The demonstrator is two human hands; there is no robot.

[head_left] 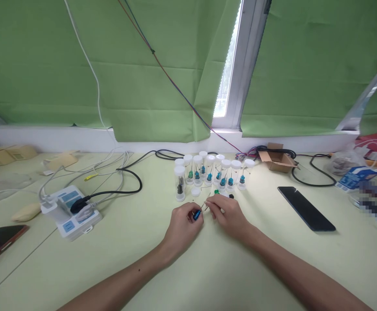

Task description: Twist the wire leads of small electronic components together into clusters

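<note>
Now, the left hand (182,221) pinches a small blue cylindrical piece (196,214); the right hand (228,214) pinches what looks like a thin metal rod (203,205). Clear white-capped tubes (210,166) already hold similar pieces (223,182), this one not yet.

The window area is covered by green fabric: a wide left curtain (152,95) and a right curtain (305,65), separated by a pale upright window frame (242,65). Daylight enters through the narrow strip of glass (225,88) beside the frame. At far right, a slanted frame section (366,97) shows between fabric edges. A white ledge (65,138) runs below the curtains, behind the pale yellow-green table (78,263). The tabletop has 1 diagonal seam at left. In front of the left curtain hang 1 white cable (87,57) and 2 thin wires (175,85), red and blue.
</note>
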